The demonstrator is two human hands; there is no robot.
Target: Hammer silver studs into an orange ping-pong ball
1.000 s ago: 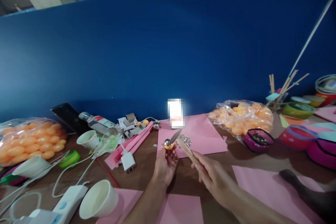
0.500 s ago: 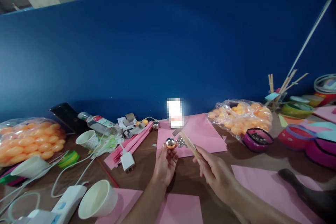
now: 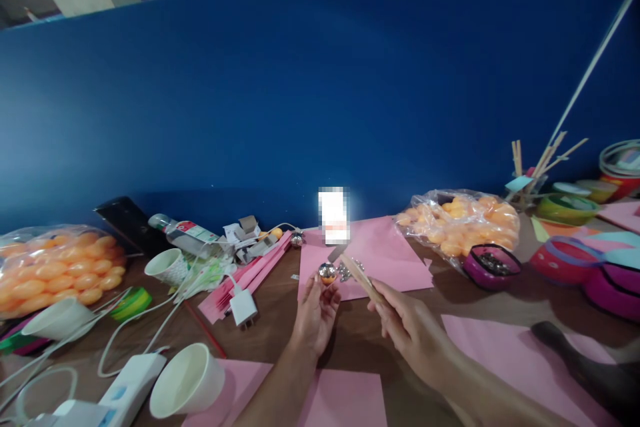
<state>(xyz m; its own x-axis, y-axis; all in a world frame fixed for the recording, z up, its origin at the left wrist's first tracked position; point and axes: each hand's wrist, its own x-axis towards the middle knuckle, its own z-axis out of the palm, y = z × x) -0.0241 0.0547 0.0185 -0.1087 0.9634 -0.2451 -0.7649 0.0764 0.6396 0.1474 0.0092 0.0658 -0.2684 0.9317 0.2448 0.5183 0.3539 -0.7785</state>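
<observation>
My left hand (image 3: 319, 312) is closed at the fingertips around a small orange ball (image 3: 328, 273), whose upper side is covered with shiny silver studs. Wrapped around a wooden handle, my right hand (image 3: 400, 317) grips a hammer (image 3: 361, 275) with a flat grey head. The hammer's head is just above and right of the ball; I cannot tell whether they touch. Behind them, a loose pile of silver studs (image 3: 350, 269) lies on a pink sheet (image 3: 390, 247). Another silver-studded ball (image 3: 297, 238) rests at the sheet's left edge.
Clear bags of orange balls (image 3: 460, 220) stand left and right. A purple bowl (image 3: 493, 267) holds small dark metal pieces. Paper cups (image 3: 187, 380), a power strip (image 3: 131, 383), cables and a white charger (image 3: 243, 307) crowd the left. A dark handle-shaped object (image 3: 575, 353) lies at right.
The hammer's head has shifted slightly left and down, nearer the ball. The ball has moved slightly right in my left hand. Both grips stay the same.
</observation>
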